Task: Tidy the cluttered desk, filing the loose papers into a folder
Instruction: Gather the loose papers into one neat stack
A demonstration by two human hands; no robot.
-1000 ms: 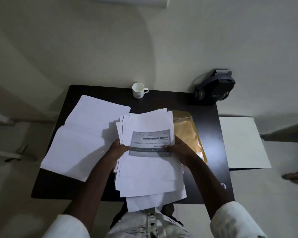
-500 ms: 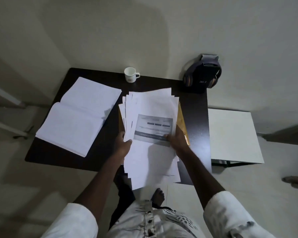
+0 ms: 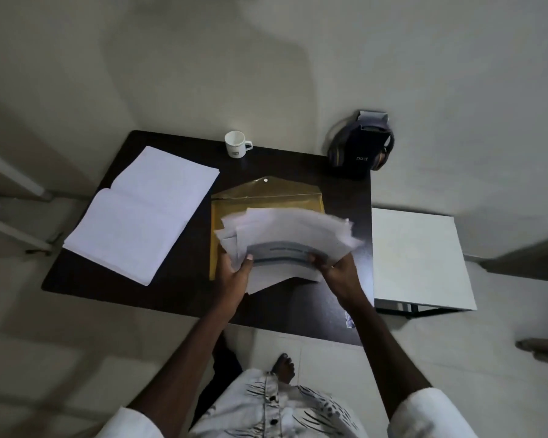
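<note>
Just above the yellow snap-button folder (image 3: pixel 266 197), I am holding the stack of loose papers (image 3: pixel 285 229) in the air, tilted away from me. My left hand (image 3: pixel 234 273) is pinching the stack's left side, thumb pressing on top; my right hand (image 3: pixel 339 273) is clamping the right side in the same way. I am judging these sheets light, thin and floppy. They are fanning out unevenly, so they could slide apart; a hold on both sides seems safest. The stack is looking blurred and its print unreadable. My other fingers are hiding under the sheets, and the papers are covering the folder's mouth.
</note>
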